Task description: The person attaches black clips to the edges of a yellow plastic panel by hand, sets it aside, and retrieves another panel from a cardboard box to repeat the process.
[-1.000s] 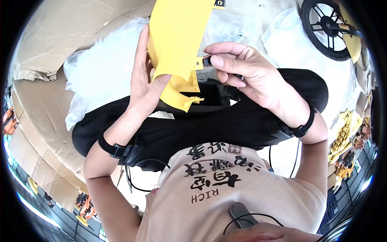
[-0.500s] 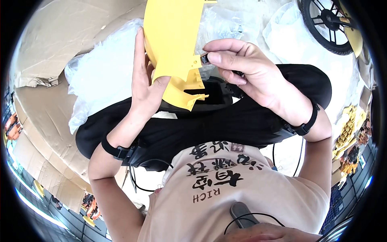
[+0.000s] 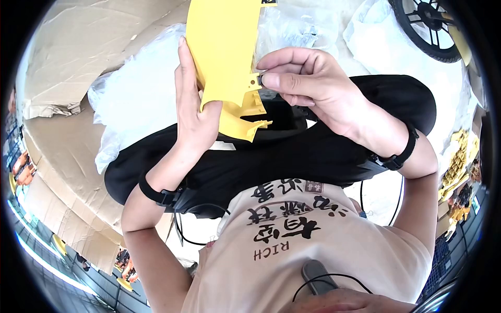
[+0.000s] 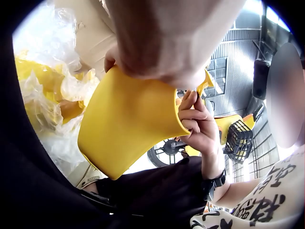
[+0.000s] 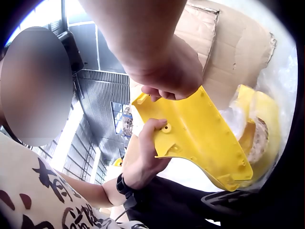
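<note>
A curved yellow plastic panel (image 3: 224, 52) stands over the person's lap, and the left hand (image 3: 195, 117) grips it along one side. Its smooth outer face shows in the left wrist view, its ribbed inner side in the right wrist view. From the panel's other edge juts a small tab (image 3: 253, 82) with a round hole. Right at this tab, the right hand (image 3: 321, 86) pinches a small dark clip (image 3: 260, 80) between thumb and index finger. Fingers hide most of the clip. In the right wrist view the left thumb lies beside a round boss (image 5: 165, 128) on the panel.
Cardboard (image 3: 78, 52) and clear plastic wrap (image 3: 141, 83) cover the floor ahead. A black spoked wheel (image 3: 430, 28) is at the upper right. Another yellow part (image 5: 269, 107) lies in plastic wrap. Several yellow pieces (image 3: 456, 161) are piled at the far right.
The right hand has brought the clip from just beside the tab up to the tab's edge. The left hand keeps its hold on the panel. The whole head view has shifted slightly.
</note>
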